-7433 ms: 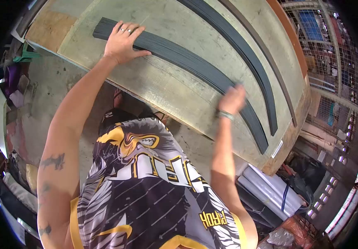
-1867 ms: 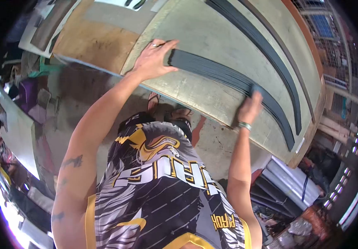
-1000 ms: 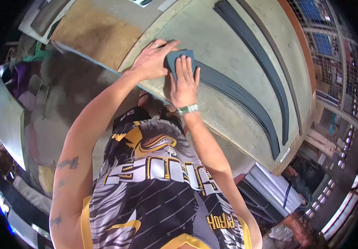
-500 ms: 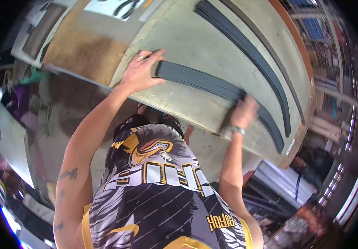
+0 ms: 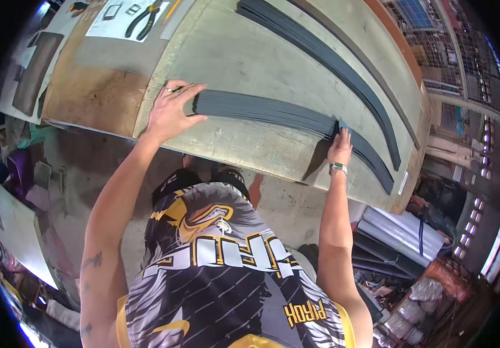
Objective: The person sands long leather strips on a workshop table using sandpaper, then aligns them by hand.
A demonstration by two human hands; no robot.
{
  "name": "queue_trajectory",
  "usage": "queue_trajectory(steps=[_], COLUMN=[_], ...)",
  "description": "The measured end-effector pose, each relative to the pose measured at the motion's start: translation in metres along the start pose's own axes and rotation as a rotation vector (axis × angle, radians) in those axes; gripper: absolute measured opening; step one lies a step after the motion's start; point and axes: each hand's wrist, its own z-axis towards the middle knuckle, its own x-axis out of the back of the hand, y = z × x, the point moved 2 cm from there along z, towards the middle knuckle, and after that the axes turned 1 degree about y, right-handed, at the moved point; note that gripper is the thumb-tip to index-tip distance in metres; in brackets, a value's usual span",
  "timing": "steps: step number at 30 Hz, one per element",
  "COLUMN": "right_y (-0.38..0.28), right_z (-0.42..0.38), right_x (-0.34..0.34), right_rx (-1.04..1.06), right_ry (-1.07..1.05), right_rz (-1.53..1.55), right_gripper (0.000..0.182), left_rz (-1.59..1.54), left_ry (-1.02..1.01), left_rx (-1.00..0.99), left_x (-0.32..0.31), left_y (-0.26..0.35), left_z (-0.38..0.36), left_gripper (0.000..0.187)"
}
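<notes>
A long stack of thin dark grey strips (image 5: 261, 108) lies along the near side of the table, bending towards me at its right end. My left hand (image 5: 171, 113) is at its left end, with thumb and fingers spread on either side of that end. Farther right, my right hand (image 5: 340, 148) rests against the stack, its fingers close together. A small dark piece (image 5: 336, 129) shows at those fingertips, with a bluish patch beside it; I cannot make out what it is. A second curved stack of dark strips (image 5: 325, 55) lies farther back.
A brown-grey strip (image 5: 360, 52) runs along the table's (image 5: 232, 142) far side. Pliers (image 5: 142, 22) and a yellow pencil (image 5: 173, 9) lie at the upper left, the pliers on a white sheet (image 5: 100, 26). Silvery rolls (image 5: 401, 235) sit below the table's right end.
The view has shifted, and table things appear farther left. My right hand, blurred before, is now sharp and steady at the stack. My left hand stays spread at the left end.
</notes>
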Motion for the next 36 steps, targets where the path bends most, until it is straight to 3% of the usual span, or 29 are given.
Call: queue_trajectory(steps=[1,3,5,6,9,11,13,15,16,17,20,23,26,28,30,31,33,35,36], right_y=[-0.028,-0.151,-0.290,-0.329,-0.335,-0.253,-0.130,-0.047,-0.061,-0.083,-0.248,-0.353,-0.284,-0.167,-0.079,-0.062,-0.113,-0.255,-0.315], right_z=[0.007,0.004,-0.020,-0.034,-0.031,-0.012,0.008,0.018,0.020,0.024,-0.005,-0.035,-0.012,0.007,0.020,0.022,0.020,-0.015,-0.033], right_x=[0.004,0.010,0.026,0.013,0.021,0.028,0.015,0.016,0.032,0.034,0.014,0.015,0.029,0.009,0.015,0.017,0.009,0.019,0.029], right_rx=[0.136,0.487,0.617,0.688,0.744,0.609,0.450,0.253,0.189,0.205,0.608,0.728,0.629,0.576,0.277,0.241,0.403,0.671,0.703], right_ry=[-0.023,0.009,-0.123,-0.083,-0.164,-0.165,-0.113,-0.045,-0.017,-0.162,-0.119,-0.118,-0.201,-0.035,-0.078,-0.072,-0.106,-0.102,-0.123], right_rz=[0.021,0.133,0.286,0.351,0.381,0.222,0.095,0.105,0.020,0.226,0.253,0.448,0.304,0.138,0.130,0.063,0.145,0.238,0.356], right_gripper=[0.050,0.049,0.060,0.063,0.063,0.052,0.047,0.044,0.045,0.044,0.046,0.050,0.048,0.044,0.041,0.040,0.043,0.046,0.047], left_rz=[0.002,0.022,0.047,0.044,0.032,0.010,0.012,0.013,0.022,0.025,0.010,0.011,-0.008,-0.039,-0.077,-0.071,-0.070,-0.062,-0.057], left_ry=[0.003,0.012,0.010,0.019,0.002,-0.030,-0.016,-0.028,-0.025,-0.026,-0.038,-0.015,-0.058,-0.065,-0.046,-0.077,-0.068,-0.052,-0.055], left_rx=[-0.007,-0.019,-0.028,-0.027,-0.024,0.003,-0.012,-0.011,0.004,0.012,0.032,0.017,0.106,0.181,0.198,0.185,0.177,0.159,0.178], left_x=[0.000,-0.002,-0.004,-0.008,-0.012,-0.004,-0.001,-0.002,0.000,0.000,-0.002,-0.008,-0.001,0.003,0.002,0.003,0.000,-0.004,-0.006], left_y=[0.001,0.000,-0.001,-0.005,-0.011,0.000,0.001,-0.003,-0.004,-0.003,0.003,-0.005,0.001,0.005,0.002,0.001,-0.003,-0.005,-0.004], left_z=[0.000,0.003,0.001,0.001,-0.002,0.002,0.002,0.001,0.001,0.001,0.001,0.002,0.004,0.001,0.002,0.002,0.002,0.001,-0.001], left_gripper=[0.078,0.077,0.073,0.073,0.073,0.075,0.074,0.073,0.073,0.074,0.074,0.075,0.079,0.084,0.088,0.091,0.091,0.093,0.093])
